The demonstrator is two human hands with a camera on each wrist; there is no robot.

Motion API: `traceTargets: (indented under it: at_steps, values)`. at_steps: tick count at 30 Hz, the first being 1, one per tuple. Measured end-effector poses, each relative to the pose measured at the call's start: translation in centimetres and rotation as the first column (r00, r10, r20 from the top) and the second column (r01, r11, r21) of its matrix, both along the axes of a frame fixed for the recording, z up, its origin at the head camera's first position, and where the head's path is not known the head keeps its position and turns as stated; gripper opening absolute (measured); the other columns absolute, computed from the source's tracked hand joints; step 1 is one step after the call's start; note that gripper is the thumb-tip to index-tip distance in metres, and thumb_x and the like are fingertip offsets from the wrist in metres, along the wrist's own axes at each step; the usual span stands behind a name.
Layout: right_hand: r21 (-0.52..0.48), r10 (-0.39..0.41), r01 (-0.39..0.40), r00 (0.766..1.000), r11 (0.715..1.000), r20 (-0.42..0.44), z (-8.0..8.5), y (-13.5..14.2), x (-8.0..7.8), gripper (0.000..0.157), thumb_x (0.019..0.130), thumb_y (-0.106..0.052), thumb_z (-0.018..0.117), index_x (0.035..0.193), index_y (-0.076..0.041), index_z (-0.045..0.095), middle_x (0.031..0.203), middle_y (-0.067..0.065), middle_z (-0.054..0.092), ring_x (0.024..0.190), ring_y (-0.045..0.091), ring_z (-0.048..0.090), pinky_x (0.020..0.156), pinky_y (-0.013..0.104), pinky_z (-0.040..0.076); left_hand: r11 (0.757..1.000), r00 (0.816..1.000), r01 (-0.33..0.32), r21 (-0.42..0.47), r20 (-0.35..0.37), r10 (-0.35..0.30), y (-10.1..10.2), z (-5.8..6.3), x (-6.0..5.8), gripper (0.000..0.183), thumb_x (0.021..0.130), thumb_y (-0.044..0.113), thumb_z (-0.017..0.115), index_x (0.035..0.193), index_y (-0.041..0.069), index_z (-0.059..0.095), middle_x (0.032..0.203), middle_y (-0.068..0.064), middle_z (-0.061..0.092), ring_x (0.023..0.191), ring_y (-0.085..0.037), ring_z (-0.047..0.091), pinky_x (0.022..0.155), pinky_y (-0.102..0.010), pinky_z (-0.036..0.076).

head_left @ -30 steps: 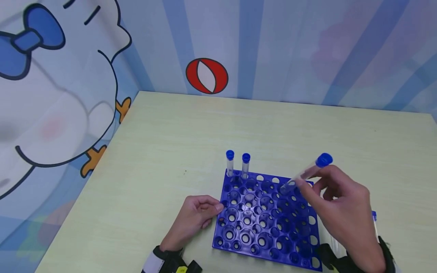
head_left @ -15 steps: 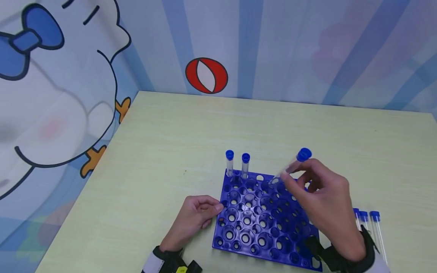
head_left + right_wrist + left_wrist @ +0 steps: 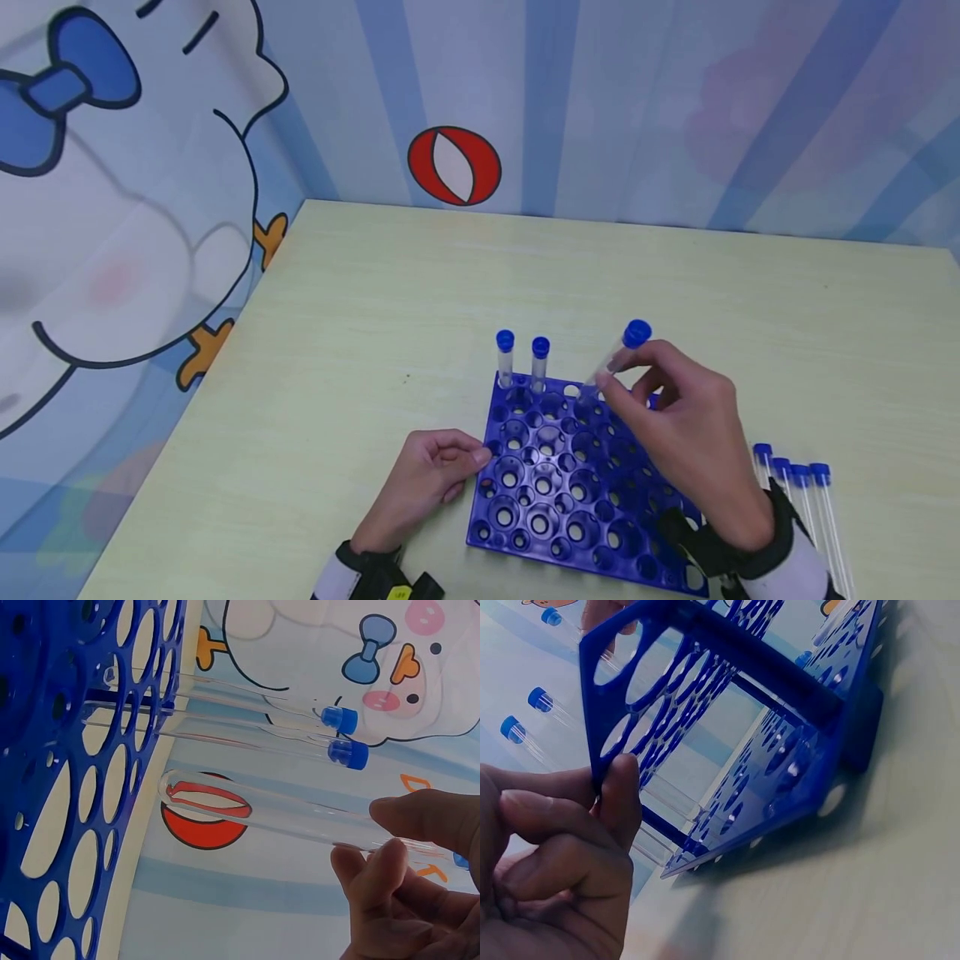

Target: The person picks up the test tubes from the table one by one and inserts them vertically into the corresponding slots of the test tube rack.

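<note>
In the head view, my left hand (image 3: 427, 475) pinches the left edge of a blue test tube rack (image 3: 637, 500). The left wrist view shows thumb and forefinger at the corner of the rack's top plate (image 3: 615, 682). My right hand (image 3: 690, 433) pinches a clear test tube (image 3: 277, 817) with a blue cap between thumb and fingers. The tube tilts, cap up to the right, its rounded bottom close over the rack's back row, short of the holes in the right wrist view. Two capped tubes, a left one (image 3: 506, 358) and a right one (image 3: 539, 367), stand in the back-left holes.
Several blue-capped tubes (image 3: 825, 517) lie side by side on the table right of the rack, partly hidden by my right wrist. Behind the pale tabletop (image 3: 360, 317) rises a printed wall (image 3: 615, 108), with another wall at left.
My right hand has moved left along the rack's back row with the tube, which now stands steeper. Its move uncovers more of the tubes at the right. The left hand stays put.
</note>
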State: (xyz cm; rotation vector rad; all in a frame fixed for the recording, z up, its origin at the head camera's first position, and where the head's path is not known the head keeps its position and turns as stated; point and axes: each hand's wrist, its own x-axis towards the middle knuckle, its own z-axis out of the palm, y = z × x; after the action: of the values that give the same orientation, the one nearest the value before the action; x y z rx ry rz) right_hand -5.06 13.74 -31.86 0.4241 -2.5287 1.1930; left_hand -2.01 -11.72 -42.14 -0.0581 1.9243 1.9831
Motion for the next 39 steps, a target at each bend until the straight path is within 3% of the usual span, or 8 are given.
traceTargets:
  at_steps: [6, 19, 29, 39]
  values:
    - [0.02, 0.013, -0.013, 1.0, 1.0, -0.011, -0.3, -0.3, -0.6, 0.013, 0.08, -0.017, 0.071, 0.091, -0.013, 0.064, 0.081, -0.006, 0.063, 0.054, 0.006, 0.05, 0.044, 0.02, 0.037, 1.0, 1.0, 0.0, -0.001, 0.005, 0.0, 0.0, 0.0, 0.0, 0.03, 0.084, 0.025, 0.067, 0.098, -0.002, 0.065, 0.07, -0.005, 0.059, 0.046, -0.009, 0.038, 0.043, -0.019, 0.03]
    - [0.052, 0.077, -0.08, 0.995, 0.995, 0.055, -1.2, -0.7, -1.4, 0.013, 0.082, -0.018, 0.069, 0.093, -0.015, 0.063, 0.084, -0.002, 0.065, 0.046, 0.004, 0.048, 0.038, 0.022, 0.031, 1.0, 1.0, 0.005, 0.014, 0.0, -0.005, -0.1, -0.2, 0.0, 0.03, 0.085, 0.024, 0.067, 0.098, -0.003, 0.064, 0.07, -0.003, 0.061, 0.046, -0.009, 0.038, 0.043, -0.019, 0.03]
    - [0.128, 0.063, -0.083, 0.987, 0.988, 0.151, -1.6, -0.9, -1.9, 0.015, 0.082, -0.02, 0.069, 0.094, -0.013, 0.063, 0.089, 0.003, 0.066, 0.048, 0.008, 0.047, 0.039, 0.023, 0.032, 1.0, 1.0, 0.016, 0.006, -0.011, -0.016, 0.0, -0.1, 0.0, 0.03, 0.085, 0.025, 0.066, 0.098, -0.002, 0.064, 0.07, -0.003, 0.061, 0.046, -0.009, 0.038, 0.043, -0.019, 0.03]
    - [0.201, 0.046, -0.092, 0.974, 0.975, 0.221, -2.0, -1.0, -2.4, 0.014, 0.081, -0.019, 0.07, 0.088, -0.01, 0.062, 0.082, 0.004, 0.065, 0.046, 0.01, 0.046, 0.037, 0.024, 0.033, 1.0, 1.0, 0.014, 0.009, -0.013, -0.014, 0.0, 0.0, 0.0, 0.029, 0.085, 0.024, 0.066, 0.098, -0.002, 0.065, 0.069, -0.004, 0.06, 0.046, -0.009, 0.038, 0.043, -0.019, 0.03]
